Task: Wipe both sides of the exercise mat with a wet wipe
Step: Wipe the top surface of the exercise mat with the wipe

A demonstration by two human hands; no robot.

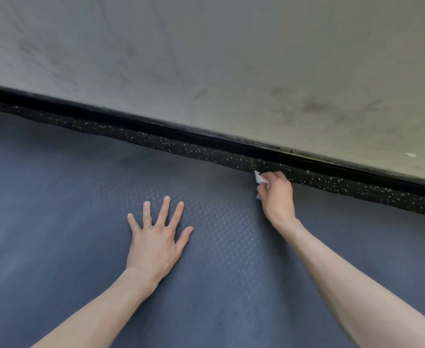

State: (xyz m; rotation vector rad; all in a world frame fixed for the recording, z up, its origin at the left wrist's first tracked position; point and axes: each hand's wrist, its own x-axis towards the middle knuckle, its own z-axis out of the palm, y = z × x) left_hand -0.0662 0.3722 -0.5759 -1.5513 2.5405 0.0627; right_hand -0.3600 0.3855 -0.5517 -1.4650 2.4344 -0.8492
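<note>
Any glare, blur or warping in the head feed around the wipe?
Head view: soft even light, no hard shadows; a pale sheen on the mat between left hand and right hand shows its dimpled texture; the wet wipe is washed-out white; the frame's lower-left mat looks smeared; the black baseboard runs tilted.

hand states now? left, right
Left hand: open, fingers spread, flat on the mat.
Right hand: closed on the wipe, at the mat's far edge.
</note>
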